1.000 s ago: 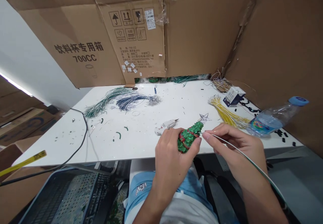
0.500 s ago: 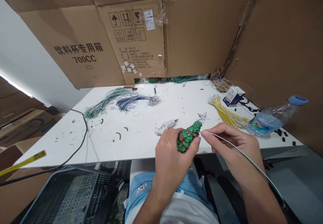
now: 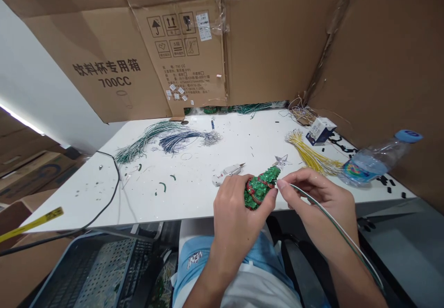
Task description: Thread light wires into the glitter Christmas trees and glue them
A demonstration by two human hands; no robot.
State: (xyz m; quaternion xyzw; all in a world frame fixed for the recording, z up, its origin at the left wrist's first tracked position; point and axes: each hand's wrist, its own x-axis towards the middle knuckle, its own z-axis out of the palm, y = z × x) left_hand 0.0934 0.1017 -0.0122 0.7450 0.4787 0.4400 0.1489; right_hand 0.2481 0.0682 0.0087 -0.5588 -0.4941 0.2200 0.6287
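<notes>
My left hand (image 3: 239, 211) is closed around a small glittery green Christmas tree ornament (image 3: 261, 185) with red trim, tilted so its tip points up and right. A clear star (image 3: 281, 161) sits at that tip. Between the thumb and fingers of my right hand (image 3: 315, 197) are pinched thin green and white wires (image 3: 338, 227), whose ends meet the right side of the tree. The wires trail back over my right forearm. Just beyond my left hand, a white tool with a pointed metal tip (image 3: 229, 174) lies on the table.
Bundles of green wire (image 3: 149, 139), blue wire (image 3: 187, 139) and yellow wire (image 3: 310, 153) lie on the white table (image 3: 187, 183). A water bottle (image 3: 378, 162) and a small box (image 3: 321, 130) are at right. Cardboard (image 3: 274, 44) walls the back. A blue crate (image 3: 100, 266) stands below left.
The tree has turned slightly and shifted a little to the right, with its star. My right hand keeps its pinch on the wires, and the trailing lengths have swung slightly.
</notes>
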